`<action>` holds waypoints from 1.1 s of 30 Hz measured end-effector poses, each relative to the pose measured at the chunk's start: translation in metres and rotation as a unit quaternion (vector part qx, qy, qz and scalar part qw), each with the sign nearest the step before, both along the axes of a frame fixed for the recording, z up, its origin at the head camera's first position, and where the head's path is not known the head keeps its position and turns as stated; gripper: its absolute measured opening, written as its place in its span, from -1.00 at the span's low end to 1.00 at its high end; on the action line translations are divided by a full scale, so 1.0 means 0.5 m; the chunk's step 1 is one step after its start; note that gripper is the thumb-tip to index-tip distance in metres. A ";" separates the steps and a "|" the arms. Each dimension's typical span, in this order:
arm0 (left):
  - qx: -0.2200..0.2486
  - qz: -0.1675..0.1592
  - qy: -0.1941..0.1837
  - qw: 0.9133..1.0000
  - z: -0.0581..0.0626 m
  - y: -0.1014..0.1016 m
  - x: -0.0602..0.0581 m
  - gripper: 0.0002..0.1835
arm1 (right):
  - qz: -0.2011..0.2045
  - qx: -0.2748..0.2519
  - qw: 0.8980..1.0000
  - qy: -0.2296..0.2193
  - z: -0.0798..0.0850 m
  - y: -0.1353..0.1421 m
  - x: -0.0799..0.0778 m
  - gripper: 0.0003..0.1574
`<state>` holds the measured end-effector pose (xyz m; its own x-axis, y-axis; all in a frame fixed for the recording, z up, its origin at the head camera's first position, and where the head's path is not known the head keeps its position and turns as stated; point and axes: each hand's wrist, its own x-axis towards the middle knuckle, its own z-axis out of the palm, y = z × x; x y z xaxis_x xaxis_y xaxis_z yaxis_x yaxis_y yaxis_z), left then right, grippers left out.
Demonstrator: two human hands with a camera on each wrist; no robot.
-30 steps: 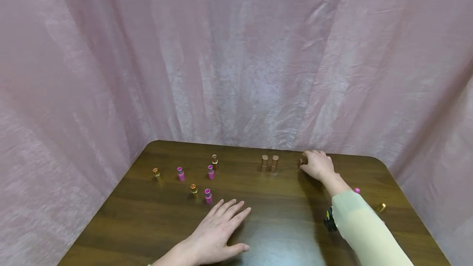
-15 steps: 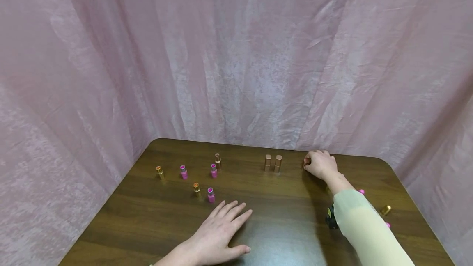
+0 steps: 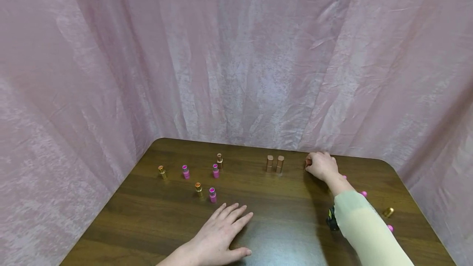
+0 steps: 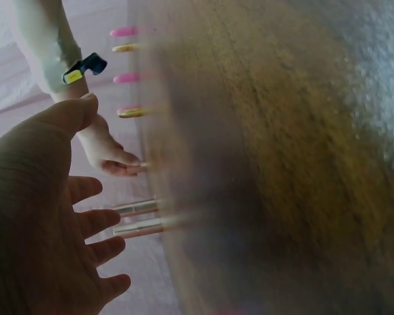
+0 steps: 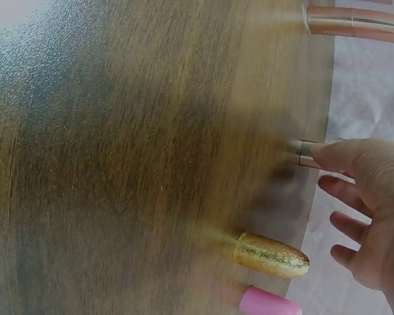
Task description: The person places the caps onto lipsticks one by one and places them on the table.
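Note:
My right hand (image 3: 321, 165) pinches a small rose-gold lipstick cap (image 5: 308, 153) between thumb and index finger, near the far edge of the table. Its lower end shows in the right wrist view; the fingers cover the rest. The other fingers are loosely bent. My left hand (image 3: 221, 235) lies palm down near the front of the table with its fingers spread, holding nothing. Two capped rose-gold lipsticks (image 3: 275, 164) stand upright left of my right hand. Nearest to my left hand is an uncapped pink lipstick (image 3: 212, 195).
More uncapped lipsticks stand at left: gold (image 3: 198, 189), pink (image 3: 186, 172) and rose-gold (image 3: 219, 161). At right, partly behind my sleeve (image 3: 363, 221), are pink caps (image 3: 390, 228) and a gold cap (image 3: 388, 212). A pink curtain (image 3: 258, 60) hangs behind the wooden table (image 3: 148, 216).
The head view has shifted slightly, so things appear a little farther right. My right hand keeps its pinch on the cap at nearly the same spot. The left hand stays still.

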<state>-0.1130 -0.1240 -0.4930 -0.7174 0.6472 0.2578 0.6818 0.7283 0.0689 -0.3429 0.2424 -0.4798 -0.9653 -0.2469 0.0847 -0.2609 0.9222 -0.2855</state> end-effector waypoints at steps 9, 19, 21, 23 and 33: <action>0.000 -0.002 0.002 1.000 0.001 0.002 0.000 -0.11 | 0.004 -0.033 0.999 0.043 0.010 0.009 0.002 -0.90; 0.011 -0.005 0.013 1.000 0.012 -0.005 -0.001 -0.12 | 0.014 -0.153 0.987 0.038 0.044 0.006 0.048 -0.83; 0.018 -0.002 0.014 1.000 0.016 -0.009 -0.003 -0.15 | 0.013 -0.178 0.983 0.030 0.048 0.005 0.063 -0.71; 0.027 0.004 0.015 1.000 0.020 -0.013 -0.006 -0.18 | 0.008 -0.201 0.979 0.021 0.052 0.004 0.080 -0.60; 0.090 0.053 0.013 0.994 0.058 -0.044 -0.025 -0.30 | -0.013 -0.325 0.945 -0.016 0.057 0.002 0.161 -0.52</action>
